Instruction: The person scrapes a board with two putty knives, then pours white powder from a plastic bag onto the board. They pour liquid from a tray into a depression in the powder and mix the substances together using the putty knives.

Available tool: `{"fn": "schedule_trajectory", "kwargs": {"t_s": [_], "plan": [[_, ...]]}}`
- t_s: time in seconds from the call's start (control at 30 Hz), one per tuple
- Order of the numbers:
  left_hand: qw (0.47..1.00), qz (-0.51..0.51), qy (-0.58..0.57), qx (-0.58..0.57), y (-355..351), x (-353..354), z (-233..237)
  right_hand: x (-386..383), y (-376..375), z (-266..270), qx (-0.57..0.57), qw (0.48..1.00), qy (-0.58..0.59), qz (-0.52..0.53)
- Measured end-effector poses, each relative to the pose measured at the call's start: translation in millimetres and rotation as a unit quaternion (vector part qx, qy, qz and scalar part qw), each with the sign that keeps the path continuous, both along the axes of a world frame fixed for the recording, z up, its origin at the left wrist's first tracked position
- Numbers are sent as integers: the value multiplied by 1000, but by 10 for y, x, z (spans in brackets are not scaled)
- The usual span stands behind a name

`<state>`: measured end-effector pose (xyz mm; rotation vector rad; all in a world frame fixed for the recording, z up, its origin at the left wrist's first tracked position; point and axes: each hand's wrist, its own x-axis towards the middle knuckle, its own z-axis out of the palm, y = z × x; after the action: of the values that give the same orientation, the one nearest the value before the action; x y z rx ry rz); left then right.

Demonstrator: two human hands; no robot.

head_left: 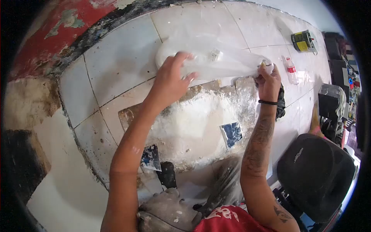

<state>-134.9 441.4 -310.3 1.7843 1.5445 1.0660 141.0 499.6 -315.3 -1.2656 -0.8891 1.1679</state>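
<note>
A clear plastic bag (235,63) with white material in its left end lies stretched across the floor tiles. My right hand (268,79) is closed on the gathered right end of the bag. Near the bag's fuller left end is my left hand (176,75), its fingers apart and curved; it holds nothing that I can see. Just below the bag is a board (185,131) coated with white powder or paste. Two dark blue putty blades (232,134) rest on the board, one at its right and one at its lower left.
A metal can (304,41) and a plastic bottle with a red label (291,69) stand or lie on the tiles at the right. A black chair seat (315,174) is close to my right arm. Peeling red wall (58,34) borders the floor at upper left.
</note>
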Motion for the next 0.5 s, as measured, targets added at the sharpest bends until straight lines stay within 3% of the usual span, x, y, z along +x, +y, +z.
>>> {"fn": "schedule_trajectory", "kwargs": {"t_s": [0.13, 0.2, 0.23, 0.3, 0.37, 0.43, 0.5], "plan": [[971, -56, 160, 167, 544, 367, -71, 58, 47, 297, 25, 977, -211, 27], [952, -56, 301, 13, 631, 441, -127, 68, 184, 425, 80, 922, -378, 9], [926, -53, 368, -67, 643, 453, -127, 7, 201, 570, 137, 911, -390, -9], [904, -4, 423, -69, 429, 380, -133, -177, 228, 825, 245, 879, -405, -47], [883, 17, 461, -90, 137, 321, -35, -630, 164, 952, 293, 907, -298, 48], [867, 19, 477, -142, -148, 273, 67, -1082, 99, 824, 217, 908, -299, 198], [879, 39, 461, -120, -266, 255, 6, -1410, 92, 707, 129, 789, -487, 351]]}}
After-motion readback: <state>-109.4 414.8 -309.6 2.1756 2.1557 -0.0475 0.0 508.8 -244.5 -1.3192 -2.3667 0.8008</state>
